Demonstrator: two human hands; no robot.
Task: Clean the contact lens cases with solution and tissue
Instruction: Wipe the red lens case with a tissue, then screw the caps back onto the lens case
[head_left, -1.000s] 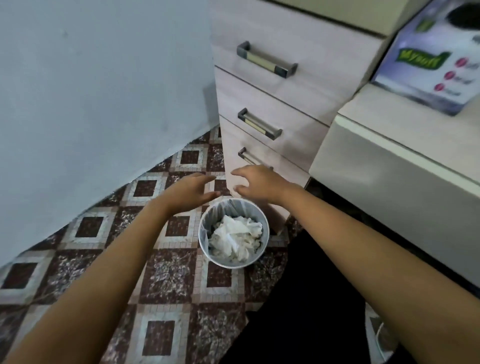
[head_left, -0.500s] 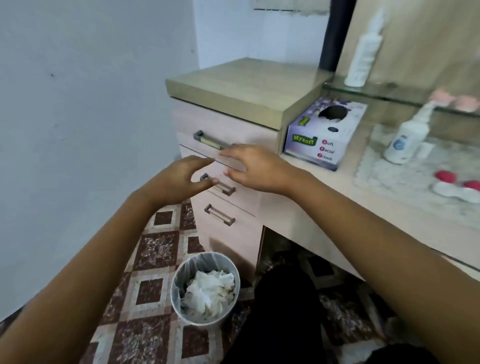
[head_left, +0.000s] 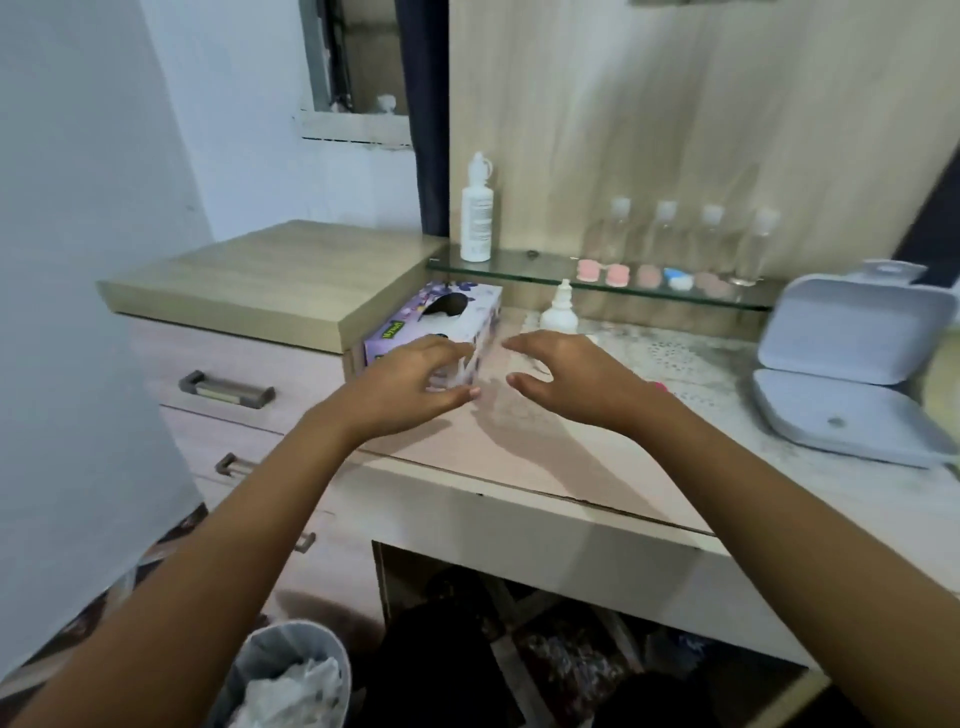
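Since crumpled tissue already fills the waste bin (head_left: 249, 675) on the floor below the tissue box (head_left: 441, 325), some wiping looks finished; how many cases remain I cannot tell. Both hands hover empty, fingers apart and loosely bent. The left hand (head_left: 410, 387) is directly in front of the box and the right hand (head_left: 566, 379) is just right of it. Behind and right of the box, a glass shelf (head_left: 519, 266) carries the solution bottle (head_left: 477, 213) and the pink and blue lens cases (head_left: 617, 274). Farther right lies an open grey hinged case (head_left: 852, 364). A small dropper bottle (head_left: 560, 309) stands beside the box. Nothing seems to block a reach.
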